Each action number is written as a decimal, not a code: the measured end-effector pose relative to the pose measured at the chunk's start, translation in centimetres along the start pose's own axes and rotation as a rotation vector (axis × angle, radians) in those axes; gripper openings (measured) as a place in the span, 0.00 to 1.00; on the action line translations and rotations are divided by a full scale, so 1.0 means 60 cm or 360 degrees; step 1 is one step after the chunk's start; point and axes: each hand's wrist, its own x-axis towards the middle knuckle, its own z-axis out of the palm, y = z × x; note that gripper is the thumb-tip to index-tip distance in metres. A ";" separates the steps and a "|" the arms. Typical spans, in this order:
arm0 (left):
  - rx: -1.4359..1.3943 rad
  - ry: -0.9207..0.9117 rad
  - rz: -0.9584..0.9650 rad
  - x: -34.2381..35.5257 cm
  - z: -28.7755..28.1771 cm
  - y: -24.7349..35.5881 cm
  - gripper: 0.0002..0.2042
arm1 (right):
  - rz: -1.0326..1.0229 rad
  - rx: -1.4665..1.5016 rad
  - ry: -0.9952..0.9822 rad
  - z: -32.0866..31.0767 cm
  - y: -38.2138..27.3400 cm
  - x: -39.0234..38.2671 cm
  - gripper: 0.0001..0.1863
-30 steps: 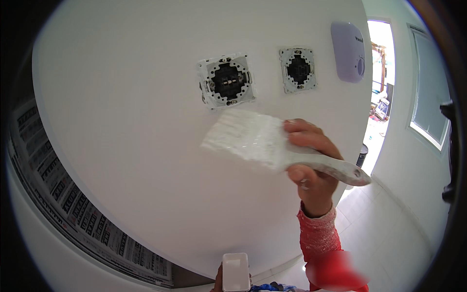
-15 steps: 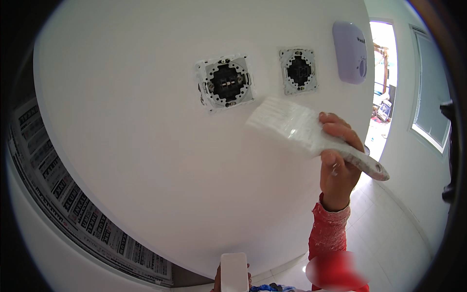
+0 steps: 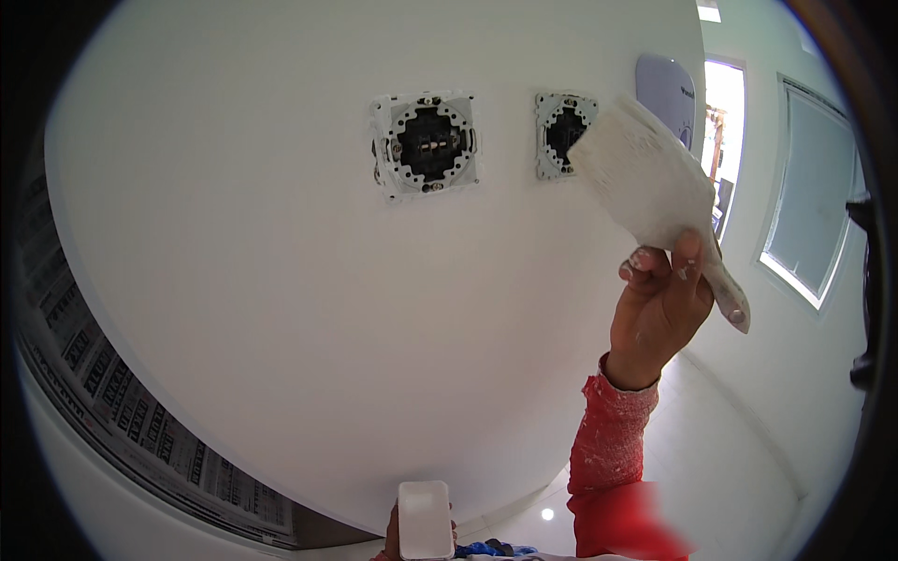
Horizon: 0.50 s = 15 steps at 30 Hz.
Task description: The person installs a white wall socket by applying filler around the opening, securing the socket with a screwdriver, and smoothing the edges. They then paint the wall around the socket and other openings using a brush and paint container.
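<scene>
My right hand (image 3: 662, 304) is raised on the right, closed around the handle of a wide, flat paintbrush (image 3: 645, 178). White paint marks the fingers. The bristles point up and left and cover part of the smaller of two uncovered wall switch or socket inserts (image 3: 554, 140); whether they touch the wall I cannot tell. Left of it is the other insert (image 3: 430, 145), square, with a black centre. At the lower edge my left hand (image 3: 392, 538) holds a small white rectangular tray (image 3: 426, 522), its fingers showing on both sides. Much of that hand is hidden.
The white wall (image 3: 309, 309) fills the middle. A pale lilac rounded wall unit (image 3: 662, 82) is partly behind the brush. To the right are a bright doorway (image 3: 725, 140) and a window (image 3: 814, 187). A newspaper-covered surface (image 3: 168, 421) runs along the lower left.
My right hand has turned the brush more upright and brought its bristles up and right, from below the inserts to over the smaller one. The tray sits slightly further left in view.
</scene>
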 end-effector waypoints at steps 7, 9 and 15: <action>-0.0029 -0.0066 -0.0074 -0.001 0.008 0.006 0.39 | -0.0638 -0.0652 0.0057 0.089 -0.007 0.023 0.15; -0.0058 -0.0045 -0.0082 0.000 0.010 0.011 0.38 | -0.0803 -0.0589 0.0034 0.111 0.002 0.035 0.16; -0.0099 0.0062 -0.0086 0.002 0.012 0.016 0.38 | -0.0978 -0.0655 -0.0045 0.124 0.023 0.044 0.17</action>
